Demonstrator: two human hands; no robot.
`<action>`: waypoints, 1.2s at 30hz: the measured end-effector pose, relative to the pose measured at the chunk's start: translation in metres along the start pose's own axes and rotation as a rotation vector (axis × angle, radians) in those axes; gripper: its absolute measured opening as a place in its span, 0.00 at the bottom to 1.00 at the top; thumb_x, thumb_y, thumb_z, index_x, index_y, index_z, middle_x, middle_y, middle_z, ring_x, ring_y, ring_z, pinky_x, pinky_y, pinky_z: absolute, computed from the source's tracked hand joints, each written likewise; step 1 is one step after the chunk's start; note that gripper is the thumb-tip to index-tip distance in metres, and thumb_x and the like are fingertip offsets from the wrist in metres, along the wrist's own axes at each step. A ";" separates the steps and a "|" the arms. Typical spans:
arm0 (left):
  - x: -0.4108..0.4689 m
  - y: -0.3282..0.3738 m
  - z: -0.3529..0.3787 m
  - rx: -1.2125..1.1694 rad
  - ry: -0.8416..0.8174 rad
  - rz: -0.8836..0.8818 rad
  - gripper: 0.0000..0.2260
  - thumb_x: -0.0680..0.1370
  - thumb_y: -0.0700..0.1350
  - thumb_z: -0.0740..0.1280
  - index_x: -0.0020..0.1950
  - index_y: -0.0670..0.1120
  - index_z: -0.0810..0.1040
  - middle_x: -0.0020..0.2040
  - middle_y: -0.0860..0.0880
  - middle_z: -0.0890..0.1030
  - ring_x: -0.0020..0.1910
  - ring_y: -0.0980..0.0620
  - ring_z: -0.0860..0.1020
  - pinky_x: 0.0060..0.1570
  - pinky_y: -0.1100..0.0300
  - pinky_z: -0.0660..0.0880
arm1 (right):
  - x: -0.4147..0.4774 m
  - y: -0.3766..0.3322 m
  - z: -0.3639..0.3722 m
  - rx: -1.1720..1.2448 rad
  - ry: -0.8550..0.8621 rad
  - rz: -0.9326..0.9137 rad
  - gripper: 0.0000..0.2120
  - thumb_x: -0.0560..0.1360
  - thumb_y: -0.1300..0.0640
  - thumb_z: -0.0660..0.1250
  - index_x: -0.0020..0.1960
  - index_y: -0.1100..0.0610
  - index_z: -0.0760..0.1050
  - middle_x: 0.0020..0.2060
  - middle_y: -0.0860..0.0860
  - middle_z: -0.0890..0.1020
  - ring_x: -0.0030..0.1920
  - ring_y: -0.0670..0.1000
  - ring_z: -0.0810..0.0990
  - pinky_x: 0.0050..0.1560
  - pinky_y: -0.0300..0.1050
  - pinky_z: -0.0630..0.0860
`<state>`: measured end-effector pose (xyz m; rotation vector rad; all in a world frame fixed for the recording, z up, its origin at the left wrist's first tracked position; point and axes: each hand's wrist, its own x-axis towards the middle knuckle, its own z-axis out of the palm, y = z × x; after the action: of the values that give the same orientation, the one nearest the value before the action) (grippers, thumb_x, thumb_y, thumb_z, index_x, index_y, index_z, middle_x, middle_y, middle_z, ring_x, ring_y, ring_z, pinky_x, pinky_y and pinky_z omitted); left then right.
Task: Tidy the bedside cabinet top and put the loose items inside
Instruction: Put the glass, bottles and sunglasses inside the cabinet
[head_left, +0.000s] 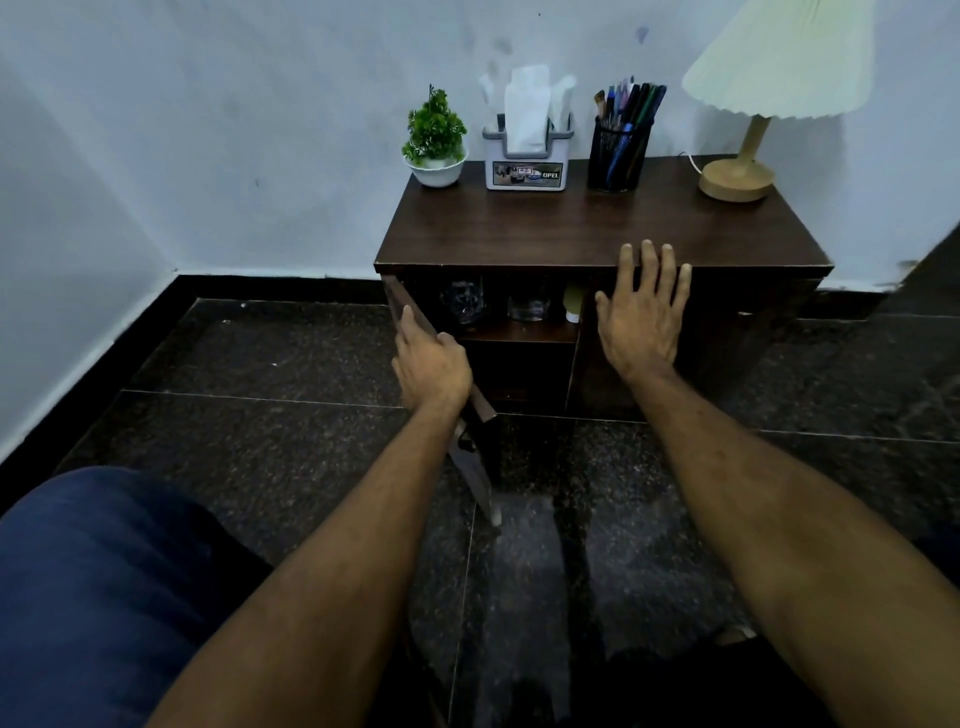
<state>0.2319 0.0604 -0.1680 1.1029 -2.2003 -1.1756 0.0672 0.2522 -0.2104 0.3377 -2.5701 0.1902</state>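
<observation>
Head view showed us the left grip (431, 364) curled round the edge of the open door (475, 467), at 9 o'clock below the cabinet top (597, 228). The right grip (641, 317) was spread, fingers straight, over the shut front at 3 o'clock; we could not tell whether it touched. Two glasses (465, 301) and a pale bottle (573, 301) sat on the inner shelf. We judged that swinging the door shut with fingers over its edge could nip them. A slam might rattle the glasses, or the lamp (737, 176) at 2 o'clock.
</observation>
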 end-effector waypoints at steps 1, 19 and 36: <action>0.002 0.001 0.004 -0.070 0.006 -0.054 0.28 0.84 0.47 0.62 0.83 0.47 0.58 0.79 0.43 0.67 0.76 0.38 0.68 0.74 0.45 0.66 | 0.000 0.000 0.000 -0.001 0.002 -0.001 0.33 0.81 0.45 0.61 0.81 0.58 0.57 0.79 0.60 0.62 0.81 0.63 0.56 0.80 0.67 0.53; -0.009 0.024 0.072 -0.552 -0.322 -0.538 0.37 0.76 0.77 0.54 0.46 0.43 0.80 0.34 0.47 0.83 0.38 0.43 0.86 0.42 0.50 0.78 | -0.001 0.008 -0.003 0.038 0.011 -0.021 0.30 0.82 0.54 0.61 0.81 0.54 0.58 0.80 0.56 0.62 0.81 0.59 0.57 0.81 0.63 0.53; 0.030 0.055 0.131 -0.797 -0.455 -0.500 0.14 0.83 0.54 0.53 0.53 0.46 0.73 0.46 0.49 0.77 0.53 0.47 0.78 0.47 0.49 0.75 | 0.000 0.006 0.005 0.021 0.008 -0.013 0.36 0.78 0.55 0.65 0.82 0.54 0.55 0.81 0.56 0.59 0.82 0.59 0.54 0.81 0.63 0.51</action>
<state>0.1030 0.1208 -0.1955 1.0967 -1.4373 -2.4302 0.0632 0.2573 -0.2147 0.3608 -2.5594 0.2140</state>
